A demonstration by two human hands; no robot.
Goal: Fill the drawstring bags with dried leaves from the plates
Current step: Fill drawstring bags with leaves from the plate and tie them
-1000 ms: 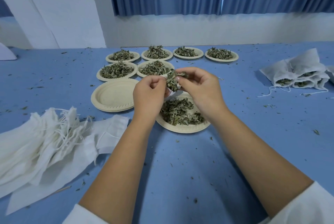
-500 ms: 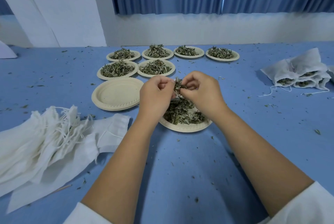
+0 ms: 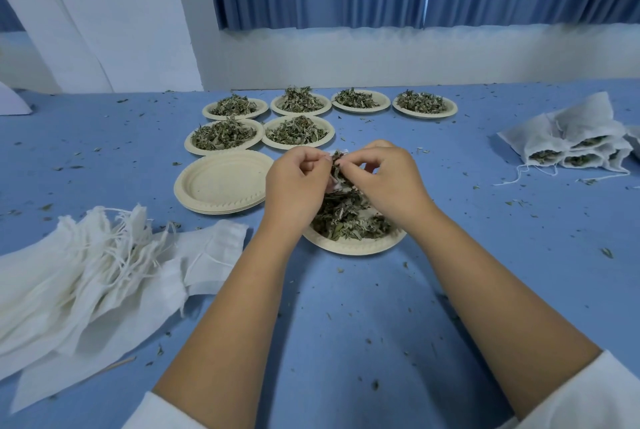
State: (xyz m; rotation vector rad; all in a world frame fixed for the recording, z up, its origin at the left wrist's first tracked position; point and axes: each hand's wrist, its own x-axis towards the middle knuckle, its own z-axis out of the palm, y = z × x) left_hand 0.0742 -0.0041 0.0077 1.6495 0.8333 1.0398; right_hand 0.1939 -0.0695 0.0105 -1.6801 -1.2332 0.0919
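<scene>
I work at the blue table (image 3: pixel 346 324), taking the near plate (image 3: pixel 356 245) as landmark. Left of it lies the pile of empty drawstring bags (image 3: pixel 79 276), within reach for restocking. Right and beyond it, the filled bags (image 3: pixel 571 144) lie apart, presumably so finished work stays separate. Beyond it sit six loaded plates (image 3: pixel 298 130) and a stack of empty plates (image 3: pixel 221 182). Directly above it, my left hand (image 3: pixel 294 182) pinches a small bag (image 3: pixel 337 174), mostly hidden, by its mouth, while my right hand (image 3: pixel 384 179) closes on a pinch of dried leaves (image 3: pixel 336 163) at the opening, so spills likely fall back onto the plate.
</scene>
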